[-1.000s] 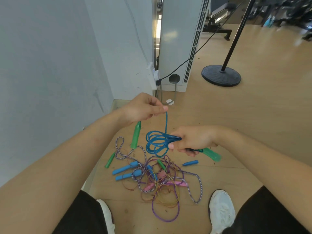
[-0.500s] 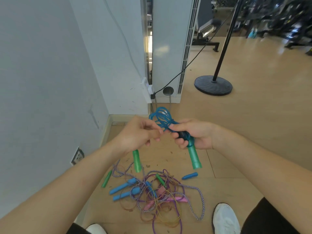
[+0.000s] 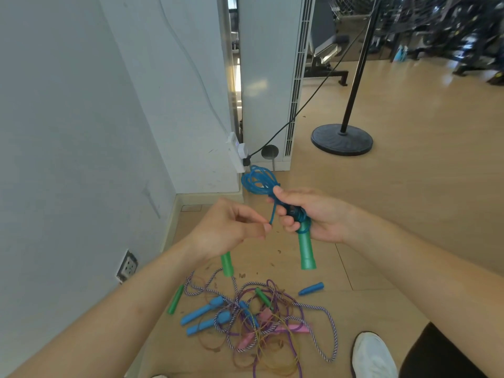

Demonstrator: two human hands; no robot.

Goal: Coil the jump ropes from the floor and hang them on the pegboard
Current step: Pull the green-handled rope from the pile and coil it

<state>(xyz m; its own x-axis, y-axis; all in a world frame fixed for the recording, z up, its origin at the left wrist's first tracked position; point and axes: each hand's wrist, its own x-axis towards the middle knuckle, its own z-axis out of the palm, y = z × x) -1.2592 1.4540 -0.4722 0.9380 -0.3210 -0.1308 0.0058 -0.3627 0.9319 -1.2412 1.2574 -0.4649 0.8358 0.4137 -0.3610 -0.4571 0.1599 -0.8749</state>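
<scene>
Blue rope (image 3: 259, 182) sits coiled, gripped by right hand (image 3: 317, 214); left hand (image 3: 229, 227) pinches its strand; tangled ropes (image 3: 261, 319) litter wood floor (image 3: 409, 214) by wall (image 3: 68, 132).

A pale grey painted wall (image 3: 68, 132) meets a light wooden plank floor (image 3: 422, 200). A black round-based pole stand (image 3: 342, 139) rises near a tall white vented cabinet (image 3: 266, 77).

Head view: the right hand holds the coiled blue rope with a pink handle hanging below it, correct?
Not quite. The head view shows that the handle below the right hand is green, not pink. The right hand does hold the coiled blue rope.
</scene>
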